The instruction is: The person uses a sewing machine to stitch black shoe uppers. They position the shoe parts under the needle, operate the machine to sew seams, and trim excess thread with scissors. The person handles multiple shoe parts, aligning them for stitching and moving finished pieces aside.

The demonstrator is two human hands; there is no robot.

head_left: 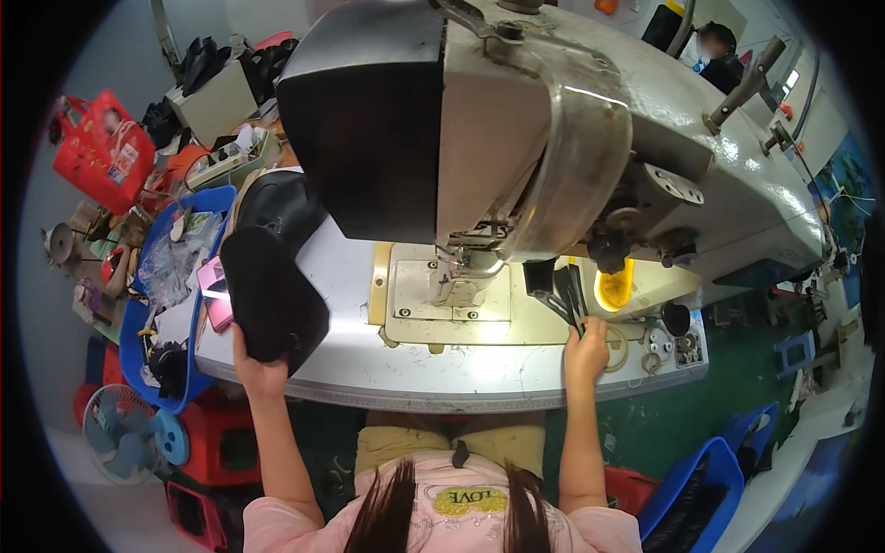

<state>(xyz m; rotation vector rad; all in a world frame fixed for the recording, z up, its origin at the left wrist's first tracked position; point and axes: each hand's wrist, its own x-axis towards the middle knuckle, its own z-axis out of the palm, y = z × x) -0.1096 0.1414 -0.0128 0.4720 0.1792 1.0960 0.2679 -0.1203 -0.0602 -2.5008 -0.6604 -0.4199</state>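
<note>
Left of the sewing machine [544, 157], my left hand [262, 370] grips the lower edge of a black boot-shaped piece [267, 300], which looks like a shoe upper. Behind it lies another black piece [277, 207] on the white table. My right hand [586, 352] is closed around the near end of some narrow black pieces [569, 293], right of the needle area. Their exact kind is unclear; they fan apart beyond my fingers. The machine's metal bed plate [442, 304] lies between my hands.
A pink phone-like object [216, 293] lies by the left edge, beside blue bins [146, 355]. Bobbins and small parts [659, 346] sit on the table's right end. A fan [120, 429] and red stool [219, 442] stand lower left; a blue crate [701, 488] stands lower right. Another person [722, 60] is far right.
</note>
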